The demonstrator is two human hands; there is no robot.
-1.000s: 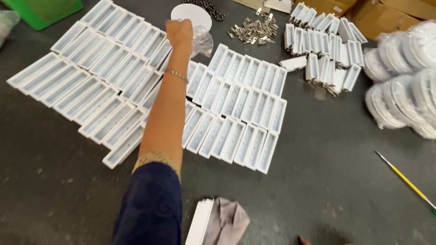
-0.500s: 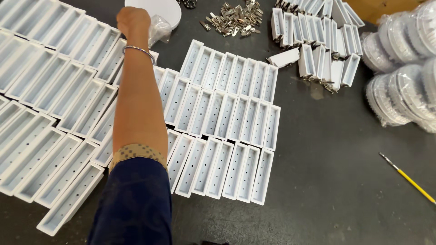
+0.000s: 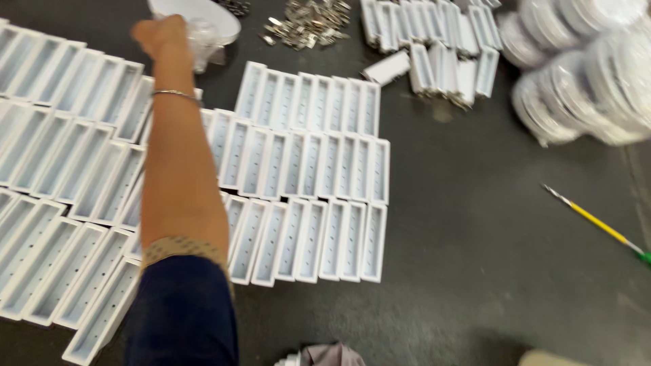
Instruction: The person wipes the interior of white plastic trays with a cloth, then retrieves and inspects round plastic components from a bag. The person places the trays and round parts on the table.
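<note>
My left hand (image 3: 161,35) reaches far forward to the top left, fingers closed on a crumpled clear plastic bag (image 3: 205,49). The bag lies against a white round dish (image 3: 207,13). A thin metal bangle sits on the wrist, and a dark blue sleeve covers the upper arm. The arm stretches over rows of long white plastic trays (image 3: 305,176) laid side by side on the dark floor. My right hand is out of view.
A pile of small metal clips (image 3: 308,24) lies behind the trays. More white trays (image 3: 434,47) stand bunched at the back. Wrapped bundles of white round pieces (image 3: 583,74) sit at the right. A yellow stick with a green tip (image 3: 597,224) and a grey cloth (image 3: 332,356) lie on the floor.
The view has closed in and swung, so my arm now lies further left in the picture. My hand stays closed at the bag beside the dish.
</note>
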